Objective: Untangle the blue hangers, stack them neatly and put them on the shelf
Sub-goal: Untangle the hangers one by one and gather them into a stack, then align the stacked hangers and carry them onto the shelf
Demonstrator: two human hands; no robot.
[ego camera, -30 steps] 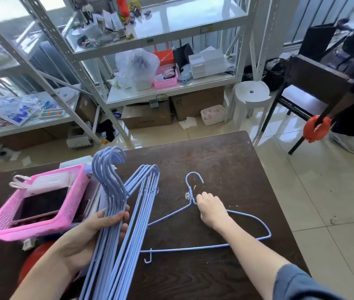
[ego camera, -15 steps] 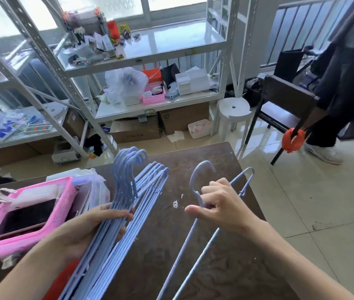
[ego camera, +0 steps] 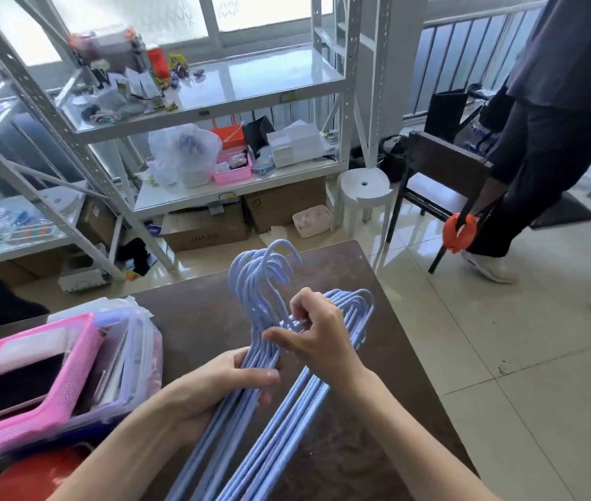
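The left hand (ego camera: 214, 386) is gripping the bundle of blue hangers (ego camera: 268, 356) around their lower arms, over the dark wooden table (ego camera: 377, 446). The right hand (ego camera: 317, 336) is pinching the necks just below the clustered hooks (ego camera: 263, 274). A pink basket (ego camera: 51, 385) is sitting left of the hands. Beyond the table, the white metal shelf (ego camera: 250, 88) is standing against the window.
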